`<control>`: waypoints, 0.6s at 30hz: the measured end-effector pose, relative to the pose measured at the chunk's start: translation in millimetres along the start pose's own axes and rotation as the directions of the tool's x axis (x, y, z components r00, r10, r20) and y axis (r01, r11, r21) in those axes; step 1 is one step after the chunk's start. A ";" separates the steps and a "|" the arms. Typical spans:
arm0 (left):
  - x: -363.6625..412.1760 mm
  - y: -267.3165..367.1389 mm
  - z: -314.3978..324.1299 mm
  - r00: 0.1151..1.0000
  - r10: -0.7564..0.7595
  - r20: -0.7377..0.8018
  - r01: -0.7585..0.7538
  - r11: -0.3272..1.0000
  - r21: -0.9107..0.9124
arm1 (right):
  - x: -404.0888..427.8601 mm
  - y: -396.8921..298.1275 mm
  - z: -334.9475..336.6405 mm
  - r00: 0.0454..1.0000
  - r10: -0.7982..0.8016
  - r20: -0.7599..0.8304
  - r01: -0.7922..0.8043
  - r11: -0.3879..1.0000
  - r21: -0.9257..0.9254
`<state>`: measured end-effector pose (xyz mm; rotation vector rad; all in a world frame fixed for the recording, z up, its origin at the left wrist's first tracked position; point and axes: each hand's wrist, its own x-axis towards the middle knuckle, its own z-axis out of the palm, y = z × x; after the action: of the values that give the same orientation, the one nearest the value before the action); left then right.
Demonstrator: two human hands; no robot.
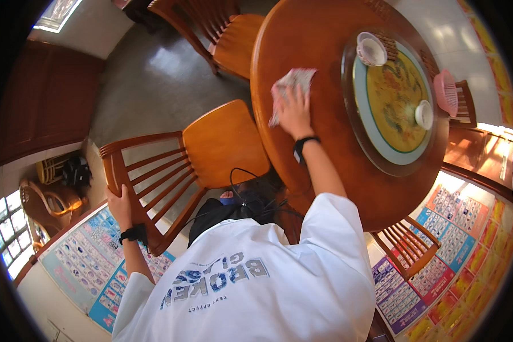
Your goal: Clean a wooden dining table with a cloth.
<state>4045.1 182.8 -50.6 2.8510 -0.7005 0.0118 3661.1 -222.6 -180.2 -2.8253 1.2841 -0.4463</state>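
My right hand (294, 112) lies over a pink-edged, pale cloth (297, 81), pressing it on the round wooden table (282, 47) near its rim. The fingers are spread on the cloth. With my left hand (119, 205) I hold the top rail of a wooden chair (222, 145), whose seat faces the table. To the right of the cloth is a round turntable (363, 128) with a yellow dragon-patterned middle. Stacked white bowls (372, 50) stand at its upper edge, and a small white bowl (423, 115) at its right side.
A second wooden chair (239, 42) stands by the table's upper left edge. A pink plastic basket (445, 93) is at the table's right side. Another chair (410, 252) is near the lower right edge. Dark cables (260, 205) hang between my body and the table.
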 end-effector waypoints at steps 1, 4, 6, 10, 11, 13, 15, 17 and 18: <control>0.2 -1.7 -0.2 1.000 0.005 -0.003 -0.005 1.000 -0.020 | -29.2 -10.4 -11.2 0.998 -0.033 0.061 0.033 0.999 0.004; -0.6 8.2 -4.0 1.000 0.015 0.013 -0.013 0.997 -0.080 | -117.6 -22.9 -56.6 0.978 -0.055 0.199 0.027 0.990 0.137; -0.1 14.2 -4.1 0.999 -0.002 0.032 0.004 0.998 -0.064 | -173.7 -19.2 -83.0 0.938 -0.017 0.346 -0.017 0.995 0.097; -2.5 7.0 -2.8 1.000 0.016 0.009 -0.016 0.995 -0.096 | -230.5 -8.8 -105.3 0.875 -0.016 0.484 -0.037 0.994 0.099; -2.3 9.2 -2.5 1.000 0.010 0.025 -0.007 0.995 -0.101 | -230.0 -6.7 -103.2 0.857 -0.007 0.515 -0.048 0.995 0.092; 1.2 13.0 -1.7 0.999 0.002 0.039 0.002 0.994 -0.107 | -215.3 -12.0 -98.2 0.866 -0.013 0.501 -0.024 0.997 0.067; 1.7 11.4 -2.9 1.000 -0.001 0.010 0.002 0.999 -0.047 | -186.4 -20.1 -82.5 0.906 -0.085 0.416 0.073 0.996 0.047; 2.7 10.3 -0.9 1.000 -0.010 0.006 0.010 0.999 -0.042 | -126.6 -34.6 -69.0 0.904 -0.159 0.398 0.116 0.985 0.129; 5.2 10.3 -2.7 1.000 -0.003 -0.005 0.003 0.999 -0.039 | -89.5 -43.1 -57.9 0.920 -0.176 0.351 0.135 0.981 0.139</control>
<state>4045.1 172.0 -45.6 2.8143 -0.6879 0.0046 3622.0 -121.4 -142.1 -2.7504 0.9378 0.0101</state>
